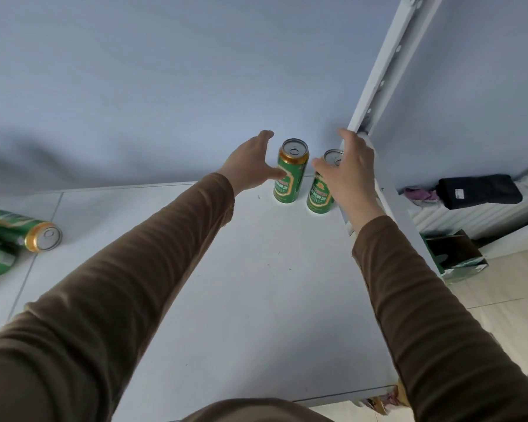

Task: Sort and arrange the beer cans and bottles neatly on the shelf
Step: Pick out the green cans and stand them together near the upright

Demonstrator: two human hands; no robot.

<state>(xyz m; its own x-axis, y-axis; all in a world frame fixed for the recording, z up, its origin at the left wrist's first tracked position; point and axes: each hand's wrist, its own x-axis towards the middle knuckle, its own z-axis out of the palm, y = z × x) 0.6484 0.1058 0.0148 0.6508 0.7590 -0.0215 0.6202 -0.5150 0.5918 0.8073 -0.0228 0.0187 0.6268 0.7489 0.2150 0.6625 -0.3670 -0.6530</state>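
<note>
Sleeves [153, 269] reach forward over the white shelf [256, 300]. Left hand [250, 166] spreads its fingers beside one upright green can [288, 178]; right hand [348, 175], fingers apart, covers the second can [319, 196]. More cans [16, 229] lie toppled far left.

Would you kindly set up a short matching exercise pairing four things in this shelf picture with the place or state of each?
Things:
1. left upright can
2. fallen can
3. black bag
4. shelf post

Places or states:
A. lying on its side at the shelf's left edge
B. white, rising at the back right corner
C. standing by the left hand
D. off the shelf, at the far right

Pairs: 1-C, 2-A, 3-D, 4-B
</note>
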